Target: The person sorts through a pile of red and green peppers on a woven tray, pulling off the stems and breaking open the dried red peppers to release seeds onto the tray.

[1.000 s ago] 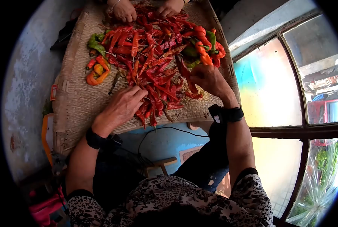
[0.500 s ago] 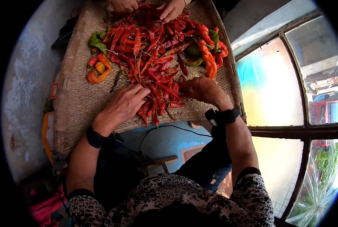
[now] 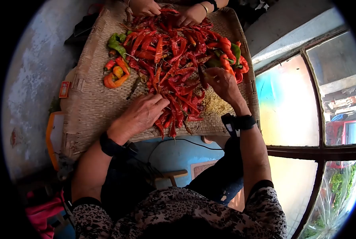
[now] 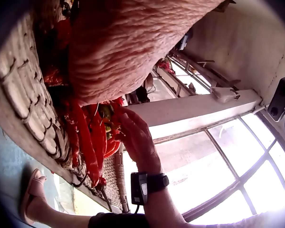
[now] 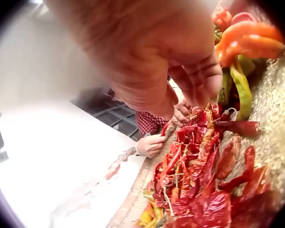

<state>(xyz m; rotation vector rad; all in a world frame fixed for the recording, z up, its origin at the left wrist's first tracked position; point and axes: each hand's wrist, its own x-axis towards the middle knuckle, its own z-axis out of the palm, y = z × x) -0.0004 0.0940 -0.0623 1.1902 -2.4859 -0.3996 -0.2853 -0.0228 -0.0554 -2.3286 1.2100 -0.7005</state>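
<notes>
Dried red chilies (image 3: 178,85) lie heaped on a woven tray (image 3: 92,101). My left hand (image 3: 140,115) rests at the heap's near left edge, fingers bent down among the chilies; their tips are hidden, so a grip cannot be made out. My right hand (image 3: 225,87) is over the heap's right side, beside a dark red chili (image 3: 203,77). In the right wrist view its bent fingers and thumb stand apart above the dark chili (image 5: 237,127), with nothing visible between them. Pale yellow seeds (image 3: 215,103) are spread under the right wrist.
Another person's hands (image 3: 192,15) work at the tray's far end. Fresh orange and green peppers lie left (image 3: 117,73) and right (image 3: 225,51) of the heap. Right of the tray is a window (image 3: 287,99); a wooden stool (image 3: 170,175) stands below.
My right hand drew back toward the near edge, then moved forward to the dark chili, uncovering the seeds. A long chili beside it earlier is gone from there. The head view has shifted.
</notes>
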